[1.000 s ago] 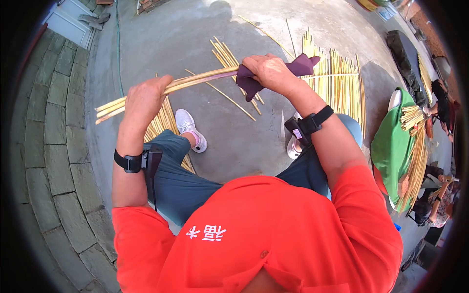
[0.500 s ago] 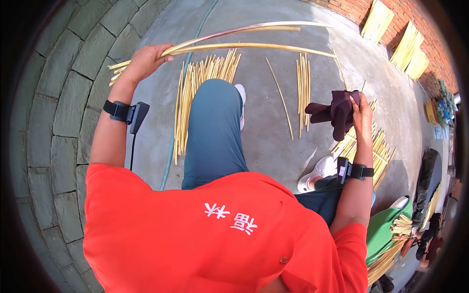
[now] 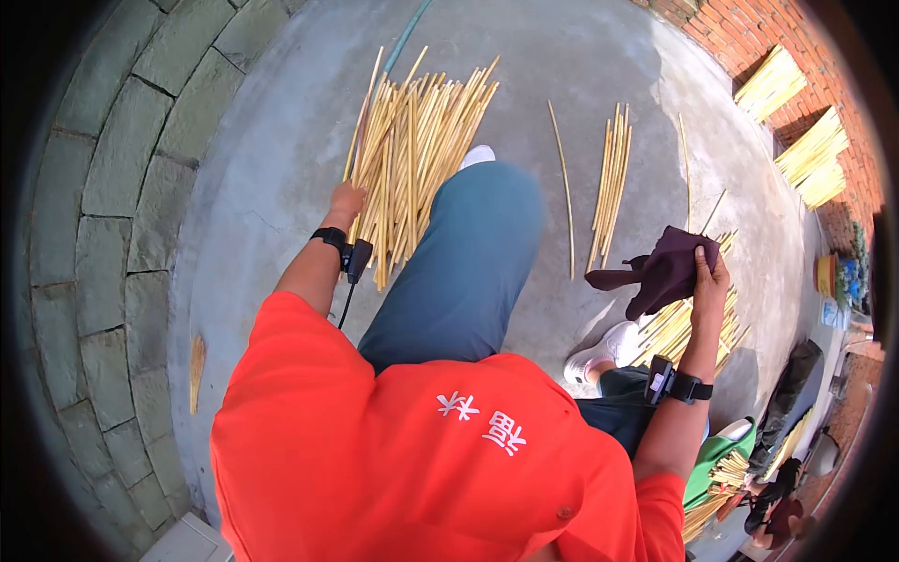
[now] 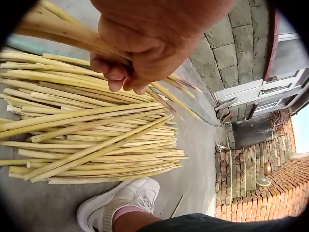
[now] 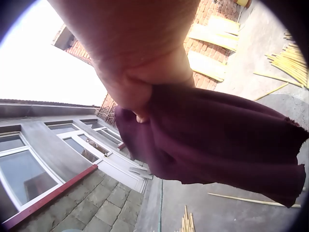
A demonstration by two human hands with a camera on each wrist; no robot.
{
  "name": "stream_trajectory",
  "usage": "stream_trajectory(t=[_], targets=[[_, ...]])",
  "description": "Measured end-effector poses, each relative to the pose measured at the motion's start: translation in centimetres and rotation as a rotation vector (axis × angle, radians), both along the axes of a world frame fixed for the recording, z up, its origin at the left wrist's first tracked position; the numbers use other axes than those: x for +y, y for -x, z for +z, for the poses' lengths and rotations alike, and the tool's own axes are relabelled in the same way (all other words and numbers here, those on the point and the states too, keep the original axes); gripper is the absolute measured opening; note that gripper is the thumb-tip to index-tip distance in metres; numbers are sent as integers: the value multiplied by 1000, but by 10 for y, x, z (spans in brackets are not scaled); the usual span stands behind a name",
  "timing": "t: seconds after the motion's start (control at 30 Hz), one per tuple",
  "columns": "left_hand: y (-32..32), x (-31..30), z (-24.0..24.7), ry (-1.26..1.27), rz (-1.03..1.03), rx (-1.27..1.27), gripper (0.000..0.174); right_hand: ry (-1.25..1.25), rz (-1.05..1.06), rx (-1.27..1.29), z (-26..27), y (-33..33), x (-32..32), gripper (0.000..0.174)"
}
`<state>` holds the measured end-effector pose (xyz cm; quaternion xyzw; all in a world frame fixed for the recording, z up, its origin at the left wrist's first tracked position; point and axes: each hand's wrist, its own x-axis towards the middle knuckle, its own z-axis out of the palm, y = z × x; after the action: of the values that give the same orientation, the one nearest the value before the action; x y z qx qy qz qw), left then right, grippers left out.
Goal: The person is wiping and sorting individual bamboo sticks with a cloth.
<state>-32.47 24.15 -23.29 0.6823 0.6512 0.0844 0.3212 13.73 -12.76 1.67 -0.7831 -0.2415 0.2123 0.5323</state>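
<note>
My left hand [image 3: 347,199] is low at the left edge of a pile of pale yellow stalks [image 3: 426,140]. In the left wrist view its fingers are curled round a few long stalks [image 4: 63,31], whose tips stick out past the little-finger side. The heap [image 4: 96,116] lies just beneath, roughly side by side with a few crossing on top. My right hand [image 3: 710,276] pinches a dark purple cloth [image 3: 670,267] between thumb and fingers, held up over the ground on the right. In the right wrist view the cloth [image 5: 217,140] hangs out from the hand.
A small row of stalks [image 3: 611,183] and a single stalk [image 3: 562,187] lie on the concrete ahead. Another pile [image 3: 684,328] is by the right shoe [image 3: 604,351]. Stalk bundles [image 3: 773,84] lean on the brick wall. A hose [image 3: 407,37] runs behind the left pile.
The right hand, with the cloth, has come off the held stalks and moved right. The left hand has swung the stalks round and lowered them to the left pile. The view has turned.
</note>
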Motion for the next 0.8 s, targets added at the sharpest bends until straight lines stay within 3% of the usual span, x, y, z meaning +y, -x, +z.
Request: stream_trajectory(t=[0.03, 0.07, 0.1, 0.2, 0.27, 0.3, 0.53, 0.57, 0.6, 0.63, 0.7, 0.73, 0.8], targets=[[-13, -4, 13, 201, 82, -20, 38, 23, 10, -5, -2, 0, 1, 23], [-14, -1, -6, 215, 81, -15, 38, 44, 19, -10, -3, 1, 1, 23], [-16, 6, -35, 154, 64, -27, 40, 58, 19, -7, -2, 2, 2, 23], [-28, -4, -38, -15, -51, 81, 43, 130, 33, -66, 0, 6, 7, 24], [-36, -14, -28, -3, -191, 159, 60, 98, 23, -17, -3, 5, 8, 25], [-38, -11, -21, 171, -178, 112, 70, 102, 18, -11, -4, 4, 7, 25], [-46, 1, -9, -13, -280, 100, 64, -51, -93, 21, 11, 11, 11, 24], [-55, 16, 7, 10, -232, -102, 58, -225, -144, 172, 6, -1, 0, 23], [-71, 14, 39, 11, -170, -136, 54, -320, -227, 230, 11, -2, -2, 21], [-68, 18, 30, -85, -224, -54, 49, -325, -287, 213, 20, 6, 8, 20], [-93, 52, 87, -98, -240, -388, 46, -519, -398, 302, 20, -18, -14, 20], [-95, 46, 97, -121, -247, -320, 42, -559, -409, 285, 29, -8, -5, 22], [-140, 63, 185, -148, -350, -499, 42, -673, -549, 278, 39, -13, -18, 24]])
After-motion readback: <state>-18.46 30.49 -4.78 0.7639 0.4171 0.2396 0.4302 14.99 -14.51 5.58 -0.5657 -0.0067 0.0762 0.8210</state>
